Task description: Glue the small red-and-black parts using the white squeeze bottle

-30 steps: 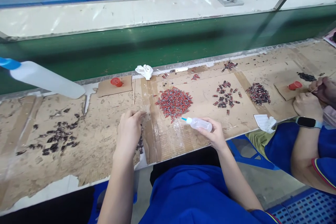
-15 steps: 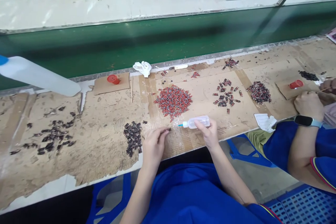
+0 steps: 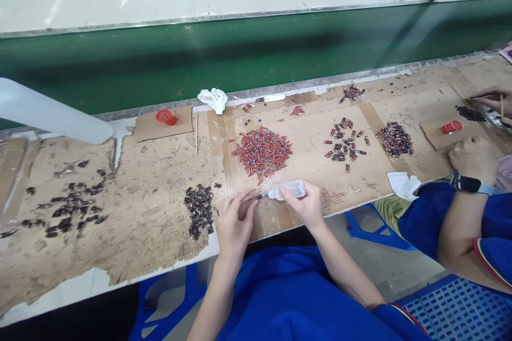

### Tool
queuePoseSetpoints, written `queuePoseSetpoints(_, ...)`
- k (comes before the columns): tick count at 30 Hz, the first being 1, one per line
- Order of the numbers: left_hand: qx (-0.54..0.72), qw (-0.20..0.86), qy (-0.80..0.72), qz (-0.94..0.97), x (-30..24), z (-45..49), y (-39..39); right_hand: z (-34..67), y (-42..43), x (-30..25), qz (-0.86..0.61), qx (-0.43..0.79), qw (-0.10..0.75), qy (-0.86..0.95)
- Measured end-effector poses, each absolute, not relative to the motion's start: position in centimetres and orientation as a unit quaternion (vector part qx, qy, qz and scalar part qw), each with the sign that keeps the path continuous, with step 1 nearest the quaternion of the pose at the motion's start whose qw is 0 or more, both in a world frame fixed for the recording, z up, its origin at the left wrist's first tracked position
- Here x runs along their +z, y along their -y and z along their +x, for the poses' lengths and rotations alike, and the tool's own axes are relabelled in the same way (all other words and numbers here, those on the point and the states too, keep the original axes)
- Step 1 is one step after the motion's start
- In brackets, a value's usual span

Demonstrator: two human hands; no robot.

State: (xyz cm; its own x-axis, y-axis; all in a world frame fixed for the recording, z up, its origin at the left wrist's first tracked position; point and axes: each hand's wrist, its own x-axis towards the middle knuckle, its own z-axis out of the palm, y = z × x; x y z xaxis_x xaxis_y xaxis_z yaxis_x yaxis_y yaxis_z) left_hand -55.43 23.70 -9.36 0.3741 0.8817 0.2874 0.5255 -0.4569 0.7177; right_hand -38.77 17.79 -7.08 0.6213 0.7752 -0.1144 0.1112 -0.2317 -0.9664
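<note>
My left hand (image 3: 237,213) pinches a small dark part (image 3: 256,197) between thumb and fingers; its exact kind is too small to make out. My right hand (image 3: 303,203) is closed around a clear squeeze bottle (image 3: 294,188), held on its side. The bottle's thin blue-green needle tip (image 3: 265,195) points left and reaches the dark part or very near it. Just beyond both hands lies a heap of small red and silver parts (image 3: 264,152). To the left of my left hand sits a pile of small black parts (image 3: 199,210).
Scattered dark parts (image 3: 74,208) lie at far left, below a white plastic bottle (image 3: 52,112). A red cup (image 3: 166,116) stands on cardboard. More red-black parts (image 3: 344,139) lie at right, beside a co-worker's hand (image 3: 474,160) and another red cup (image 3: 452,127).
The squeeze bottle in my right hand has moved left, bringing its tip to the part in my left hand. The view has shifted slightly. A co-worker's far hand has moved to the black pile.
</note>
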Motion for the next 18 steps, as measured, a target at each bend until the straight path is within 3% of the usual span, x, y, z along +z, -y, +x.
queuePoseSetpoints(18,0.314,0.334,-0.488,0.743,-9.37,-55.67,-23.69,-38.7,-17.65,-7.24,-0.723,0.318,0.537,0.297)
